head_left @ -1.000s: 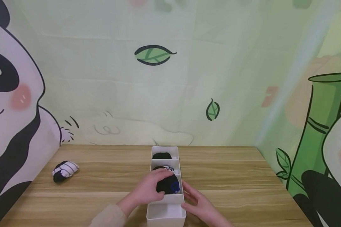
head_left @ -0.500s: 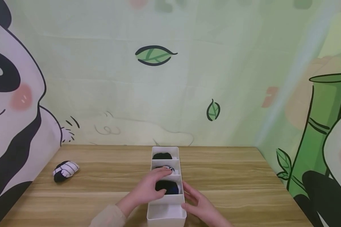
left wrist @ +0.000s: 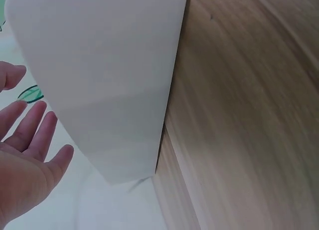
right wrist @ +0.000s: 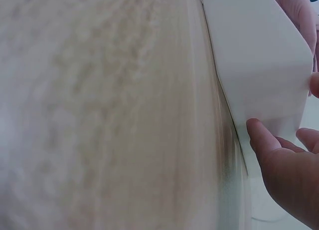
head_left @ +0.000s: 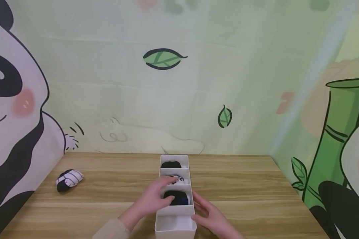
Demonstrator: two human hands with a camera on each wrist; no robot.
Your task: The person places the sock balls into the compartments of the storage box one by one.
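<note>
A long white divided box stands on the table, running away from me. Its compartments hold what look like rolled socks: a black one at the back, a black-and-white patterned one in front of it, then a black one with blue. My left hand hovers over the box's left edge, fingers loosely extended and gripping nothing; its fingertips partly cover the patterned roll. Against the right wall rests my right hand, thumb and fingers spread along the side. The right wrist view shows its fingers at the white wall.
At the left of the wooden table lies a white roll with black stripes and a black end. The box's nearest compartment shows a bare white floor. Behind the table hangs a printed green backdrop.
The black-and-blue roll has sunk down into its compartment. My left hand has let go of it and drawn slightly back left, uncovering more of the patterned roll. The right hand stays put.
</note>
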